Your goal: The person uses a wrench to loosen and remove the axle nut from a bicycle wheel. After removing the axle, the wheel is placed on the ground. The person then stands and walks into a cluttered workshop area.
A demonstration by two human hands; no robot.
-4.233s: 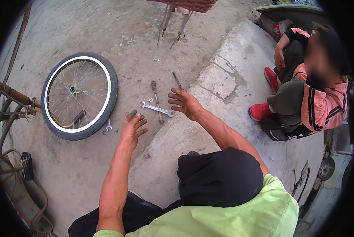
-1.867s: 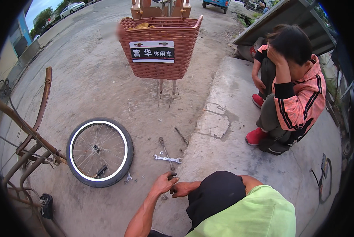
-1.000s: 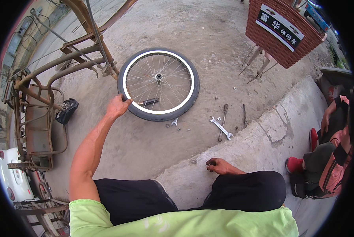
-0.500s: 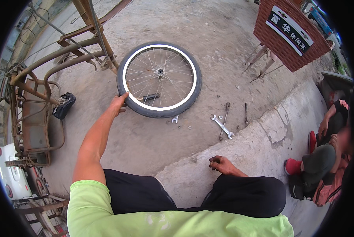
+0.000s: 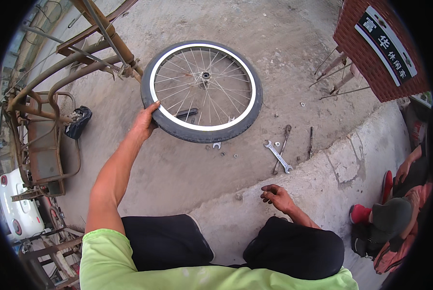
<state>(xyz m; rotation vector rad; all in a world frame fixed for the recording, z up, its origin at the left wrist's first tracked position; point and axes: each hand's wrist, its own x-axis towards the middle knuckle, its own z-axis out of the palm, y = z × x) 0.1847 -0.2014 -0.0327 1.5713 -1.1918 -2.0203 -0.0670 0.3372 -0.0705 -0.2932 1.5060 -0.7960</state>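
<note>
My left hand (image 5: 146,122) grips the near left side of a bicycle wheel (image 5: 206,76), with the thumb on top and the fingers under the black tyre. The wheel has a white rim and thin spokes, and its near side looks raised off the ground. Through the spokes a dark tool (image 5: 186,113) shows on the ground, and a silver wrench end (image 5: 217,145) pokes out below the tyre. Above my right knee, my right hand (image 5: 278,197) holds nothing, its fingers loosely bent and apart. Beyond it lies a silver open-ended wrench (image 5: 278,156) across a rusty bar (image 5: 286,137).
A dark rod (image 5: 311,142) and several nuts lie near the raised concrete edge (image 5: 342,150). A rusty tricycle frame (image 5: 42,145) stands at left, close to the wheel. A brown woven panel (image 5: 366,63) is at upper right. Another person (image 5: 395,217) sits at the right.
The wheel's near side has been lifted, with my left hand still on the tyre. The wheel looks larger and tilted. My right hand stays empty by the knee. The view has shifted slightly.
</note>
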